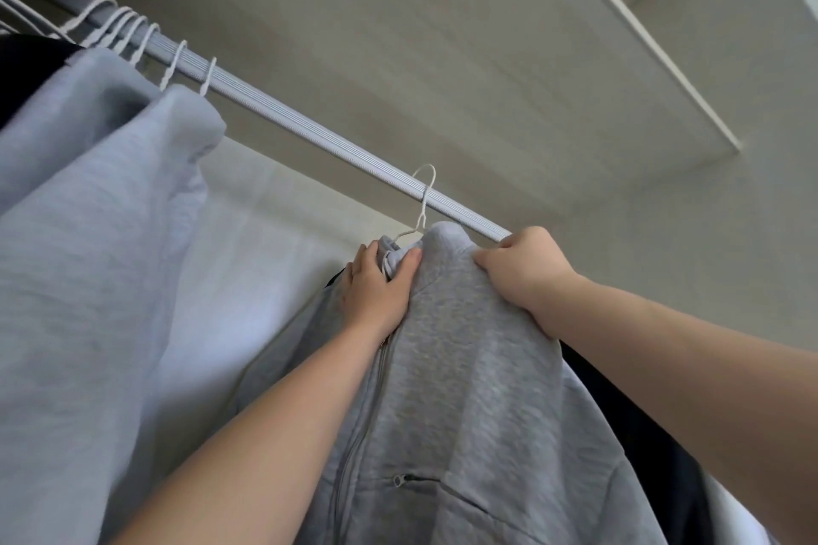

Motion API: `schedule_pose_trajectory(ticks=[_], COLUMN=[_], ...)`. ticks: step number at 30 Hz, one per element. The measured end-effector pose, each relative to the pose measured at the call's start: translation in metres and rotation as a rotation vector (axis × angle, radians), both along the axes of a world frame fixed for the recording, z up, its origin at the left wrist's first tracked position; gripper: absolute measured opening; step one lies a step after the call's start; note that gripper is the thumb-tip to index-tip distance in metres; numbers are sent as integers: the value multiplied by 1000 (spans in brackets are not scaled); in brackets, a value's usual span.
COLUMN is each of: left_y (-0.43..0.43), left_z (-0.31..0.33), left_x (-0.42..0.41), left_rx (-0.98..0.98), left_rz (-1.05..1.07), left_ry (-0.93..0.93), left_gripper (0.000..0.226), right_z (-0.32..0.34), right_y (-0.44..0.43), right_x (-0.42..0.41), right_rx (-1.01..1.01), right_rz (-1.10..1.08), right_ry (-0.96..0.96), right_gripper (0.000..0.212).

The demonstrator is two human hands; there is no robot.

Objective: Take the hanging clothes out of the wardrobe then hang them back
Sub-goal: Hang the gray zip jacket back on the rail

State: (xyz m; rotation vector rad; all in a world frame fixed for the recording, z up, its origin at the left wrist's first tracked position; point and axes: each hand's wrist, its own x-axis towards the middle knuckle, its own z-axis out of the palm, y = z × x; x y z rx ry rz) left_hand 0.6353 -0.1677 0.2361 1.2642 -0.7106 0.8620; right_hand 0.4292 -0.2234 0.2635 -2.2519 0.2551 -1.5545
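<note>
A grey zip-up hoodie (460,372) hangs on a white wire hanger (424,201) whose hook sits over the silver wardrobe rail (310,131). My left hand (380,290) pinches the hoodie's collar and drawstring just under the hanger neck. My right hand (524,268) grips the hoodie's shoulder fabric to the right, close beneath the rail's end.
Further left on the rail hang several white hangers (133,35) with a pale grey garment (88,235) and a dark one (26,66). A dark garment (628,412) hangs behind the hoodie on the right. The wardrobe's top panel (487,35) is overhead.
</note>
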Motion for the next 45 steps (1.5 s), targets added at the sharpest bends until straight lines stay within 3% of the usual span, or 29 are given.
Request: schedule_pose_trajectory(ticks=[7, 11, 14, 16, 18, 23, 29, 35, 40, 45], left_y=[-21, -42, -65, -81, -100, -146, -188, -218, -215, -202], left_z=[-17, -18, -19, -20, -22, -25, -24, -24, -23, -20], left_x=[9, 8, 10, 8, 3, -10, -14, -15, -18, -24], left_rx=[23, 24, 11, 14, 39, 143, 286, 282, 311, 420], left_rz=[-27, -69, -79, -70, -73, -98, -82, -144, -170, -157], left_ry=[15, -8, -39, -88, -125, -103, -69, -74, -70, -98], left_gripper=[78, 87, 81, 75, 74, 95, 92, 90, 90, 75], right_z=[-18, -20, -32, -35, -36, -37, -41, -46, -47, -47], right_y=[-22, -33, -43, -51, -62, -99, -149, -176, -182, -182], right_x=[-2, -9, -17, -23, -28, -33, -27, -21, -19, -22], right_rx=[-68, -479, -877, -970, -961, -853, -810, -835, -848, -831], right_rz=[-28, -317, -583, -695, -737, -787, -869, -940, -937, -919], right_ry=[111, 88, 101, 205, 341, 498, 535, 504, 482, 489], right_gripper=[32, 22, 45, 75, 97, 99, 104, 107, 106, 104])
